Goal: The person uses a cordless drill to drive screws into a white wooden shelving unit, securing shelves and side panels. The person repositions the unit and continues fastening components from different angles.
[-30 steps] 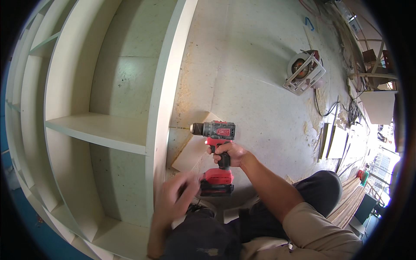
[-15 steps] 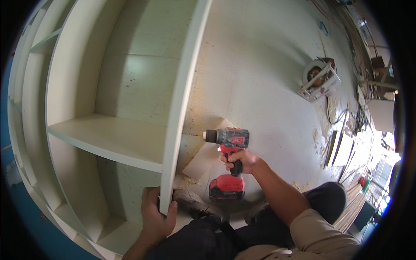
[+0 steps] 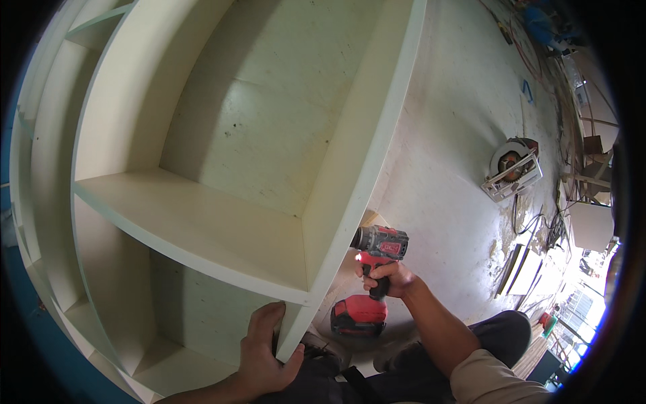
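Observation:
A red and black cordless drill (image 3: 389, 244) is in my right hand (image 3: 387, 277), my fingers wrapped round its grip. It points left at the outer face of the right side panel (image 3: 367, 202) of a white shelf unit (image 3: 202, 252). The panel's edge hides the drill's tip, so contact cannot be made out. A small light glows above the trigger. My left hand (image 3: 266, 357) grips the near end of that panel, fingers on the inner face and thumb round the front edge. A shelf board (image 3: 195, 229) meets the panel just beyond this hand.
A circular saw (image 3: 513, 168) rests on the floor at the right, with its cable (image 3: 521, 219) trailing nearby. Board offcuts (image 3: 521, 269) lie farther right. Behind the drill, a pale wood piece (image 3: 377, 219) shows partly. My bent legs (image 3: 417, 367) are close below.
The side panel now appears farther right and more tilted, with more of its inner face showing. The drill's tip has passed behind the panel's edge. My left hand still grips the panel.

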{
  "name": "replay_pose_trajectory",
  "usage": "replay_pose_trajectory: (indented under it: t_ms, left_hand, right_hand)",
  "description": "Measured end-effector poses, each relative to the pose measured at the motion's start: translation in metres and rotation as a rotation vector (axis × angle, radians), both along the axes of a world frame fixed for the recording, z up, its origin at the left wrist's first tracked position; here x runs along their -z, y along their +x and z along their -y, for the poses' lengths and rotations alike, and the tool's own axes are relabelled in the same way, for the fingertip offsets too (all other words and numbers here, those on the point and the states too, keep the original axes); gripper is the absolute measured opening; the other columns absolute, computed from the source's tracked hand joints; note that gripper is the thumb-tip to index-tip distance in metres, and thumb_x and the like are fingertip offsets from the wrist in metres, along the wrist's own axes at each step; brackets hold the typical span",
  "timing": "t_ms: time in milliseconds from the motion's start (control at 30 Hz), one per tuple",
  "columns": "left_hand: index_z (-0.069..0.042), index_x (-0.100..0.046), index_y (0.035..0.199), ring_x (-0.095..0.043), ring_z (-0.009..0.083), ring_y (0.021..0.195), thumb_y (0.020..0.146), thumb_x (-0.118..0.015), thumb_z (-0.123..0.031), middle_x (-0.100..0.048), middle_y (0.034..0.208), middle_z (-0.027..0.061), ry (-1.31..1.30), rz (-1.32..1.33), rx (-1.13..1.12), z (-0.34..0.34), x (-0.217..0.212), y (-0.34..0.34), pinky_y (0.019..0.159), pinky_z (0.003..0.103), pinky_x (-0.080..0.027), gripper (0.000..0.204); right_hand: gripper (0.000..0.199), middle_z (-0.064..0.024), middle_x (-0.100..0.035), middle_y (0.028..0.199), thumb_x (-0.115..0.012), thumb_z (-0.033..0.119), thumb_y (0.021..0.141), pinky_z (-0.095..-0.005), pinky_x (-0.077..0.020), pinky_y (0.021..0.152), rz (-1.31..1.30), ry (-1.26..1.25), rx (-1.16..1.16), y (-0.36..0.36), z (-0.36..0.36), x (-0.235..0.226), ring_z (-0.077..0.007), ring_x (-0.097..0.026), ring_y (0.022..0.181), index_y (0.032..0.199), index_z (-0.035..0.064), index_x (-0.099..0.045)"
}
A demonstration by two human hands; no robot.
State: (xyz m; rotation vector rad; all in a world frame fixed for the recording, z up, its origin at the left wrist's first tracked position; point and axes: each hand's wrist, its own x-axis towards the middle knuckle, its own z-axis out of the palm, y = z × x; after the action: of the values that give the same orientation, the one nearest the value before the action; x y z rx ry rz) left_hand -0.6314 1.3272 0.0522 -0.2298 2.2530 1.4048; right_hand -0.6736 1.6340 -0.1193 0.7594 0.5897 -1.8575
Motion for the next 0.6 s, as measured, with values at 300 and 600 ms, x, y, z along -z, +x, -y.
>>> replay_pose_trajectory:
  t_ms: [300,600]
  left_hand:
    - [0.001,-0.045,0.131,-0.057,0.0231,0.083,0.072,-0.068,-0.011,-0.049,0.125,0.0208,-0.038,-0.074,0.027,0.005,0.005,0.005,0.061,0.03,-0.044,0.064]
    - [0.001,-0.04,0.136,-0.054,0.025,0.1,0.072,-0.063,-0.007,-0.046,0.126,0.0196,0.071,0.019,-0.018,-0.002,0.008,0.004,0.073,0.032,-0.045,0.068]
  right_hand:
    - [0.039,-0.0061,-0.057,0.086,-0.065,0.006,0.073,-0.0325,-0.0423,0.067,-0.016,0.038,-0.005,0.001,0.004,0.004,-0.0153,-0.05,0.065,0.111,0.0081,-0.058]
    - [0.046,-0.0074,-0.057,0.094,-0.062,0.006,0.074,-0.0349,-0.0456,0.071,-0.063,0.028,0.036,0.011,0.001,0.013,-0.0152,-0.051,0.066,0.12,0.0059,-0.056]
